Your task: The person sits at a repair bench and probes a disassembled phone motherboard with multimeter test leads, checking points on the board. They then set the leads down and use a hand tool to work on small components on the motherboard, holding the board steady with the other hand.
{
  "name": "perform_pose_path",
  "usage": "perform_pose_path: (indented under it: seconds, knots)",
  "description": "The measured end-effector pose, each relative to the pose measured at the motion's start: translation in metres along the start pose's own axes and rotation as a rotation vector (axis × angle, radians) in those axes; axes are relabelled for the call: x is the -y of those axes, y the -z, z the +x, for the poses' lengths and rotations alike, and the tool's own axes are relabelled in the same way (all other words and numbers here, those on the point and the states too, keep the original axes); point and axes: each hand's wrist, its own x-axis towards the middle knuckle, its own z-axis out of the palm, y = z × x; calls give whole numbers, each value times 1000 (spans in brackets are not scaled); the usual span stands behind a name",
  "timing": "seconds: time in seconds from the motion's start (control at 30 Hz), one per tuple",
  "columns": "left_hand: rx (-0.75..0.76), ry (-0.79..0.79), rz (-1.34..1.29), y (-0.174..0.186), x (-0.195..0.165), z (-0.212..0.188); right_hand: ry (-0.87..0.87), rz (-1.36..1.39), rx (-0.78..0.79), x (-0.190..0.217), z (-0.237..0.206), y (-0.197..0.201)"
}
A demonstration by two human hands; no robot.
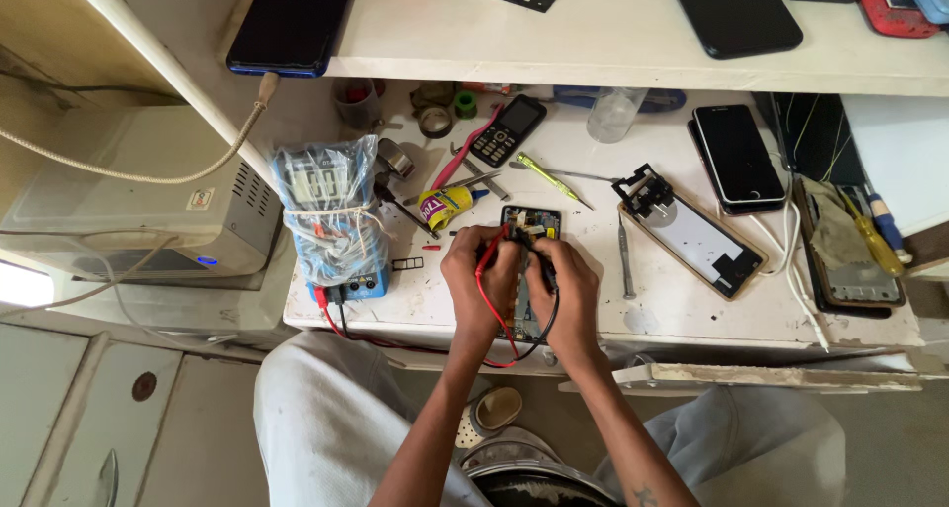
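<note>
A big white table holds many tools and phones. At its left front corner stands a blue meter wrapped in a clear plastic bag. An open phone lies at the middle of the front edge. The left hand pinches a red probe on it. The right hand pinches a black probe. A small yellow tube with a purple label lies just behind the left hand.

A small phone repair workshop: a worn white workbench crowded with opened phones, screwdrivers, tweezers, a glue tube and a plastic-wrapped multimeter with red and black leads.
</note>
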Motion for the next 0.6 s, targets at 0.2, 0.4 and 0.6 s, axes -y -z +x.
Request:
perform_pose_path:
  seconds: [0.2, 0.4, 0.6]
  knots:
    - [35, 102, -57, 1, -6, 1, 37, 28, -37, -7, 1, -3]
    - [2, 2, -23, 1, -1, 0, 52, 1, -13, -3, 1, -1]
    - [-5, -25, -8, 0, -2, 1, -34, 32, 5, 2, 2, 1]
